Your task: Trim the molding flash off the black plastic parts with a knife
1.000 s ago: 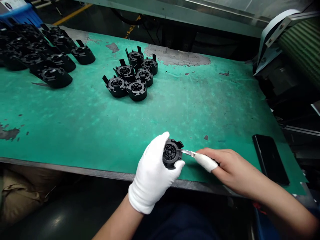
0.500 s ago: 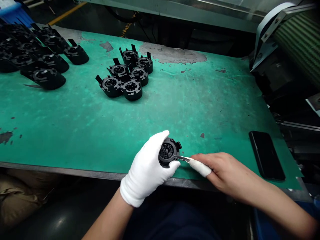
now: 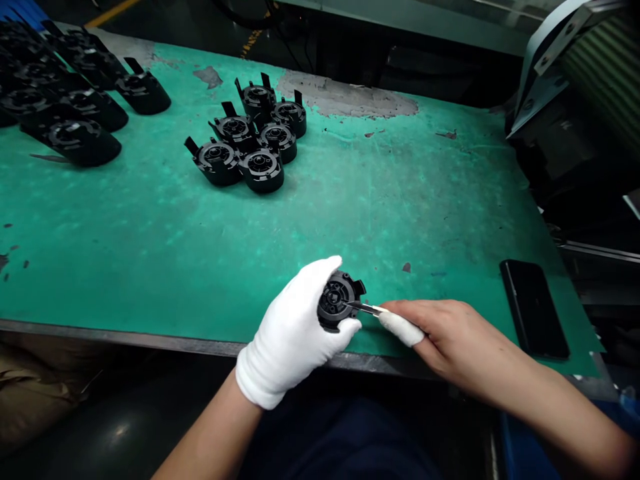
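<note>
My left hand (image 3: 295, 327), in a white glove, is closed round a round black plastic part (image 3: 334, 299) above the table's front edge. The part's ribbed face with its raised centre points up, and a tab sticks out at its right side. In my right hand (image 3: 450, 333) is a slim craft knife (image 3: 367, 308), pinched between the fingers, with a white cover on the thumb. Its pointed metal blade reaches over the face of the part, close to the centre. Most of the knife's handle is hidden inside my right hand.
Several similar black parts (image 3: 260, 163) stand grouped on the green table (image 3: 380, 200), with more black parts (image 3: 85, 140) at the far left. A black phone (image 3: 534, 308) lies on the right. Machinery with a green ribbed section (image 3: 607, 73) borders the table's right end.
The knife's tip has shifted from near the rim of the part inward towards its centre. My left hand keeps the same grip. The whole view has shifted slightly.
</note>
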Demonstrator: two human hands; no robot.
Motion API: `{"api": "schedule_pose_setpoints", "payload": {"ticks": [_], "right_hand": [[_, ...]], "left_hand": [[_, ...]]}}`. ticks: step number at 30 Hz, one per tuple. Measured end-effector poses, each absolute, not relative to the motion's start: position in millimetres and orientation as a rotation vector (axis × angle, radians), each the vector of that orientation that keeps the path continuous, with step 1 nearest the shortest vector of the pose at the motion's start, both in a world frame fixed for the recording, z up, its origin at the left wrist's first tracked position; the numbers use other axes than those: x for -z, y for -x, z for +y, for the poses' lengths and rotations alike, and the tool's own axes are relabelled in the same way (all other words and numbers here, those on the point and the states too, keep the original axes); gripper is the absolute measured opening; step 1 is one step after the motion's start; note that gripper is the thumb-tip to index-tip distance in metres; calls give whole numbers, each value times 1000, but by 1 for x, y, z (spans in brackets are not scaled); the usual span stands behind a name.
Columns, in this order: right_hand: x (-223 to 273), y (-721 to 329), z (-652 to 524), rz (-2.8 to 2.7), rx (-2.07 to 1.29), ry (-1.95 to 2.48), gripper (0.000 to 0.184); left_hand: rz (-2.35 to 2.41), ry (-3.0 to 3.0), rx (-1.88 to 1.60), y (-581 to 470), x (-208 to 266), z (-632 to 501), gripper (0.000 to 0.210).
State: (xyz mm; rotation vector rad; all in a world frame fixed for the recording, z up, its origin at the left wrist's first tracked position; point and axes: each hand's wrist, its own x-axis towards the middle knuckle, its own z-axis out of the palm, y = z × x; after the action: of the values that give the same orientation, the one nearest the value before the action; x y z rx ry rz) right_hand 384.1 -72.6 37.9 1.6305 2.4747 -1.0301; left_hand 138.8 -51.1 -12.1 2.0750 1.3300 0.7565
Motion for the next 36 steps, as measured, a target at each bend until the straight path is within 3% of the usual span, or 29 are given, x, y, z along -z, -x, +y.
{"api": "schedule_pose_setpoints", "payload": {"ticks": [9, 22, 36], "right_hand": [[-43, -382, -67, 2447, 1035, -1501, 46], [-47, -380, -60, 2532, 1042, -1450, 29], [-44, -382, -50, 2558, 1011, -1429, 30]], "left_hand": [[1284, -2092, -721, -137, 11, -48, 77], [1234, -2111, -665, -136, 8, -42, 76], [1082, -2157, -589, -132, 6, -30, 82]]}}
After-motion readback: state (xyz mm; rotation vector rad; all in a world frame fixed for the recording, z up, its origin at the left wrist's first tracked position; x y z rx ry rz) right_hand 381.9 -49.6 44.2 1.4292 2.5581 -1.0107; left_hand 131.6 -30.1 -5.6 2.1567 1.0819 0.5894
